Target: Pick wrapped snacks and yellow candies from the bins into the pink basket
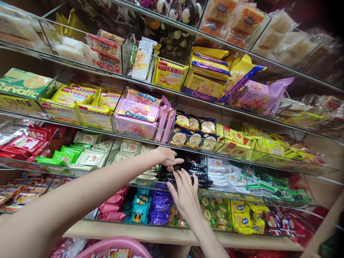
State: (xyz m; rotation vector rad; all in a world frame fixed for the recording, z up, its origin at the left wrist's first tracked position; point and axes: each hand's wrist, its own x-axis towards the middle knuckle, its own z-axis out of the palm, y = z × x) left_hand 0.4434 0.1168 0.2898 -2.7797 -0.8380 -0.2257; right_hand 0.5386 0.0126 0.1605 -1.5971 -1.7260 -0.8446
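Both my hands reach into one clear bin full of small black snack packets (197,168) on the third shelf. My left hand (168,156) comes in from the left with its fingers curled among the packets at the bin's back. My right hand (185,191) rises from below, fingers spread flat over the packets at the bin's front edge. I cannot tell whether either hand actually grips a packet.
Tiered clear bins hold packaged snacks: white packets (134,147) left of the black ones, white-and-red packets (223,171) right, pink Carvalfo boxes (138,111) above, blue and purple packets (150,208) below. A pink basin rim (115,245) sits under the wooden bottom shelf (161,234).
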